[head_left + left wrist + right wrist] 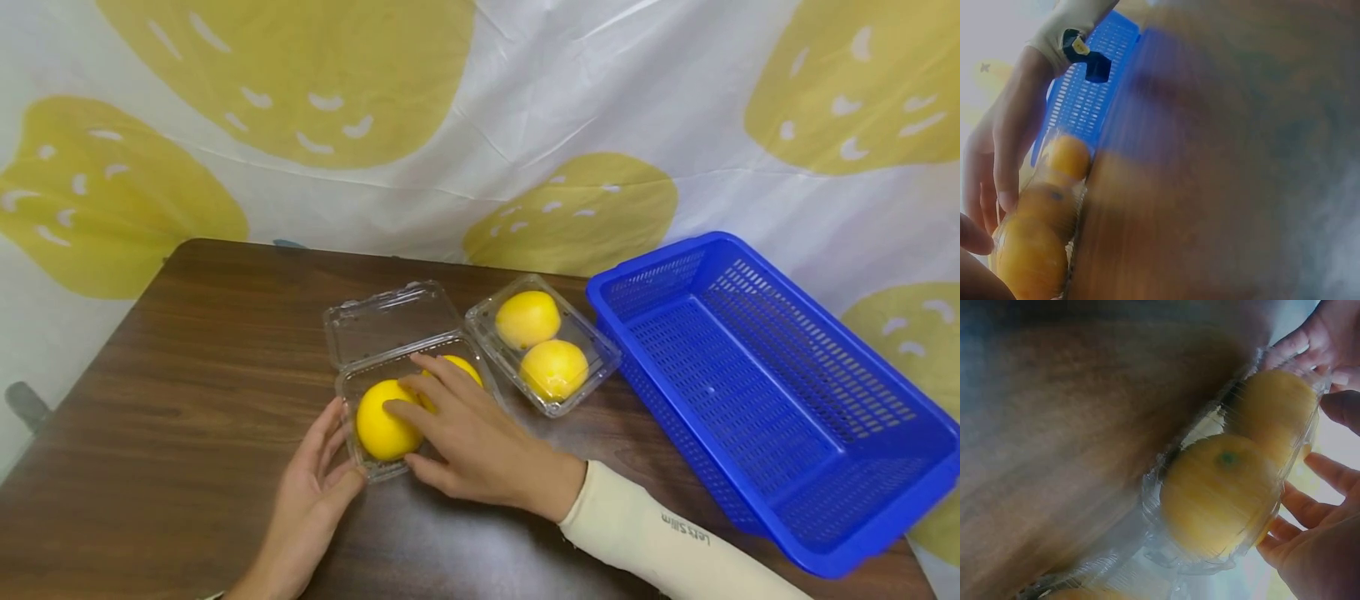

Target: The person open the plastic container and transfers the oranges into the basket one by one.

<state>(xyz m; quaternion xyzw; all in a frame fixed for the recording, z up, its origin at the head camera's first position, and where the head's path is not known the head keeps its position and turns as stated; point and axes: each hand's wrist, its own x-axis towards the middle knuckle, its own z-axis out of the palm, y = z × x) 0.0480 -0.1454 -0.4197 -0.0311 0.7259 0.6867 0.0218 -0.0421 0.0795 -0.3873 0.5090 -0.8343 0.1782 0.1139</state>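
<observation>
An unlatched clear plastic clamshell box [390, 333] lies on the table with its lid folded back. In its base sit two round yellow fruits, the left one [386, 425] in plain sight and the right one [462, 367] partly behind my fingers. My left hand [311, 492] holds the box at its near left corner, thumb in front and fingers along the side. Over the fruits spreads my right hand [480, 433], its fingertips resting on them. In the right wrist view a fruit [1219, 494] shows a green stem spot through the plastic.
Right of the open box stands a closed clear box [540, 350] with two more yellow fruits. It touches or nearly touches a large blue perforated basket [738, 400] farther right. A white curtain [540, 100] with yellow fruit prints hangs behind the brown wooden table [187, 417].
</observation>
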